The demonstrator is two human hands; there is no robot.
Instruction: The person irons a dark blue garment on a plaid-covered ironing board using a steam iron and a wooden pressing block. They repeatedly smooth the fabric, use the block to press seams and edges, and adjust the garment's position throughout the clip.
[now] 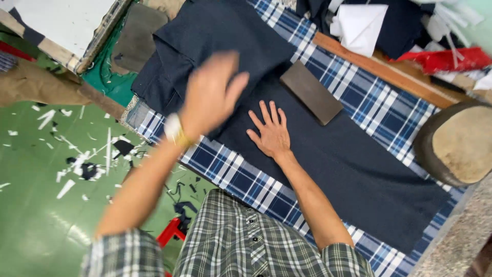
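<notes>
Well, from where I watch, the dark navy cloth (328,159) lies spread over a blue-and-white plaid cover (374,102) on the surface, running from about 11 o'clock down to 4 o'clock, and I judge it is laid flat like this so it can be smoothed and folded without creasing. My right hand (270,134) rests palm down on the cloth near the middle of the view, fingers spread wide and gripping nothing; pressing there seems meant to pin the fabric so it does not slide. My left hand (211,92) is raised just above the folded part of the cloth at 11 o'clock, open with the fingers loosely together and holding nothing; it is blurred, so I cannot tell for certain whether it touches the fabric. A wristwatch (173,128) sits on that wrist. A dark rectangular block (311,92) lies on the cloth at about 1 o'clock from the right hand, close to it but apart, probably acting as a weight. At 3 o'clock a rounded tan pressing pad (461,146) sits at the edge of the surface. Below, at 8 o'clock, the green floor (31,205) is strewn with white and dark fabric scraps (84,166).
</notes>
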